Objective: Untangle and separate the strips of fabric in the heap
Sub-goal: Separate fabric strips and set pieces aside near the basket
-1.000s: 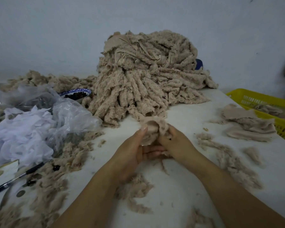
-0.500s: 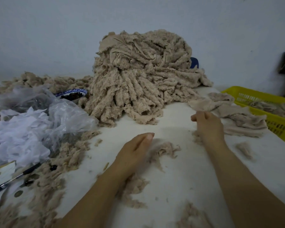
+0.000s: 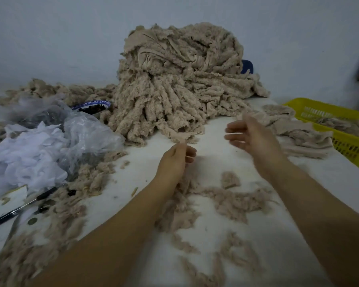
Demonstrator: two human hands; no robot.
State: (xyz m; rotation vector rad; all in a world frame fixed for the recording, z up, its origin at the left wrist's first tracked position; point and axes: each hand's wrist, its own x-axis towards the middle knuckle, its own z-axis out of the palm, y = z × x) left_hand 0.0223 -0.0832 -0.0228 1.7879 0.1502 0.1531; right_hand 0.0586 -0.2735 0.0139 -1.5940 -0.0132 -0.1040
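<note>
At a white work table (image 3: 211,160), a person reaches into a tall heap of tangled beige fleecy fabric strips (image 3: 174,83) piled against the wall at the far side. The left hand (image 3: 175,162) has its fingers curled, and thumb and forefinger meet on the hanging end of one beige strip (image 3: 179,136) at the heap's near foot, apparently pinching it. The right hand (image 3: 253,141) hovers just to the right, blurred, with its fingers spread wide and nothing in its grasp. A loose pile of already separated beige strips (image 3: 303,137) lies beside it, next to a yellow slotted plastic basket (image 3: 348,146) that holds more. Beige fluff scraps (image 3: 232,201) litter the table near the forearms, and crumpled clear and white plastic bags (image 3: 56,137) sit at the left. The work looks to be at the start of a fresh strip, with most of the heap still knotted. The next move likely calls for a steady pull on that end while the free hand holds back the neighbouring strips, so that only one comes away.
</note>
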